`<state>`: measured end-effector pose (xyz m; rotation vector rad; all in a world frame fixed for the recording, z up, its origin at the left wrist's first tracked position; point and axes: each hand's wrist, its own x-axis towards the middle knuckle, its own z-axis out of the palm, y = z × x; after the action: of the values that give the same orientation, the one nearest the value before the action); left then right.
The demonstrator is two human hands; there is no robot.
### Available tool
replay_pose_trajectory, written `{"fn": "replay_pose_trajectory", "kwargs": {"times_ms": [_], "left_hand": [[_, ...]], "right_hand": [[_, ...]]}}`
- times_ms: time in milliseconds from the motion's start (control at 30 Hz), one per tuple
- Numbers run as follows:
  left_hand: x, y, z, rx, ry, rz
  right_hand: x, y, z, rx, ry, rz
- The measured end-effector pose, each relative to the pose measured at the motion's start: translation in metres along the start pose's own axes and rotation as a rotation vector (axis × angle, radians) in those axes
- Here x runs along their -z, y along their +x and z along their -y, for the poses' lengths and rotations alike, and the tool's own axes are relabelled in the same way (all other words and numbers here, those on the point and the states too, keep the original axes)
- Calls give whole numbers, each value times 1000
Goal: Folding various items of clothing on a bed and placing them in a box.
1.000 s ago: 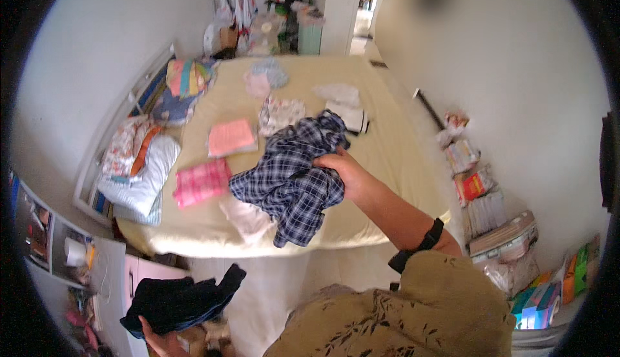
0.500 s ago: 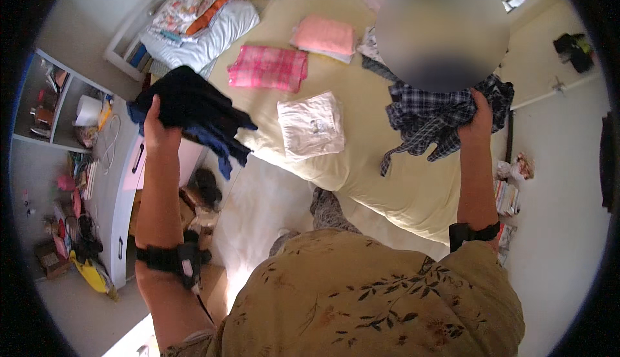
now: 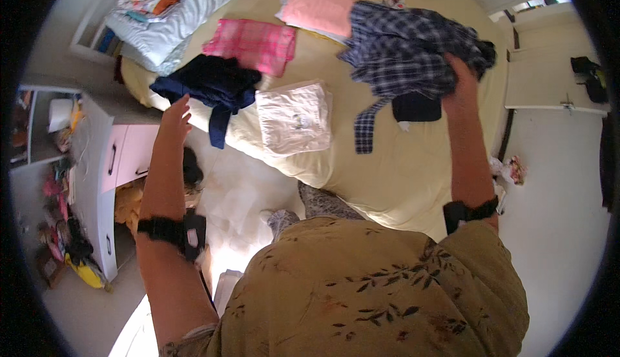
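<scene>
A dark navy garment [image 3: 213, 82] lies crumpled at the bed's left edge, one strip hanging toward the floor. Just below it, my left hand [image 3: 174, 121] is open with its fingers apart. On the right, my right hand [image 3: 462, 84] grips a dark blue-and-white plaid garment [image 3: 407, 50], bunched up, with a strap-like end trailing toward me; the fingertips are partly hidden in the cloth. Beneath the plaid garment a small dark folded cloth [image 3: 416, 107] shows. Between my hands lies a folded white garment [image 3: 294, 118] with a small print.
A folded pink checked cloth [image 3: 252, 44] and a peach folded stack [image 3: 316, 10] lie farther back on the yellow bed sheet [image 3: 368, 170]. Pillows and bedding [image 3: 168, 21] are heaped at the far left. A pink-fronted drawer cabinet [image 3: 132, 150] stands left of the bed.
My left hand has let go of the navy garment, which now rests on the bed. The plaid garment has moved left and spread out. The blurred round patch is gone from view.
</scene>
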<state>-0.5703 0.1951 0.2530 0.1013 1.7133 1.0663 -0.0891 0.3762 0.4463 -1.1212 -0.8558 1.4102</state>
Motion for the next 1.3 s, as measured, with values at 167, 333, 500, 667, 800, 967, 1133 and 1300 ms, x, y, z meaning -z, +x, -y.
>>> {"fn": "replay_pose_trajectory", "kwargs": {"times_ms": [167, 333, 500, 667, 800, 967, 1133, 1300], "left_hand": [[-39, -49, 28, 20, -67, 250], [-48, -104, 29, -114, -148, 246], [-20, -157, 32, -318, -174, 120], [-21, -256, 2, -866, -303, 172], [6, -330, 49, -659, -538, 66], [20, -403, 126, -581, -994, -257], [64, -428, 250, -521, -919, -700], [70, -429, 389, -556, -803, -1018]], "right_hand": [[-5, 53, -36, 199, -367, 266], [-65, 59, -28, -45, 43, 373], [-162, -6, -3, 346, -520, 864], [-225, -116, 0, 512, -599, 1540], [-246, -223, -35, 384, -399, 1934], [-254, -306, -78, -50, -446, 2029], [-270, -355, -105, 442, -729, 1958], [-295, -395, -143, 951, -424, 1836]]}}
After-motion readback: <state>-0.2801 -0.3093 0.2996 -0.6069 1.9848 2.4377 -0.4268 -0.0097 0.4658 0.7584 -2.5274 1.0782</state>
